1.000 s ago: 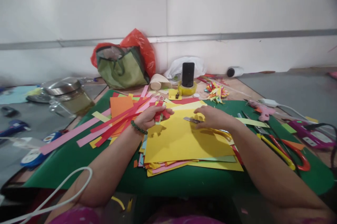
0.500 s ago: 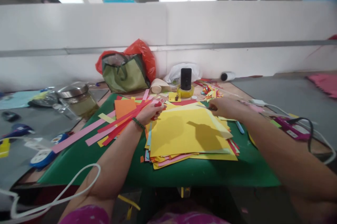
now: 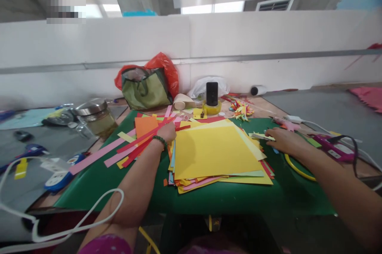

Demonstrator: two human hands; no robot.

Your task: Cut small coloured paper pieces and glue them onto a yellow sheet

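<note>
On my feed the top paper sheet (image 3: 213, 152) is plain bright yellow, and the mat (image 3: 238, 203) is deep green. I'm seeing red strips (image 3: 146, 134), pink strips (image 3: 101, 152) and a flat orange sheet (image 3: 141, 127) too. Bracelet beads (image 3: 160, 139) are dark green, the sleeve (image 3: 106, 245) is magenta with pale flecks, the tote (image 3: 145, 95) is olive with darker green trim, and the plastic bag (image 3: 165, 65) is bright red.

Our left hand (image 3: 167, 131) hides its fingertips from us; at three o'clock, the edge crops the pink material (image 3: 367, 98).
</note>
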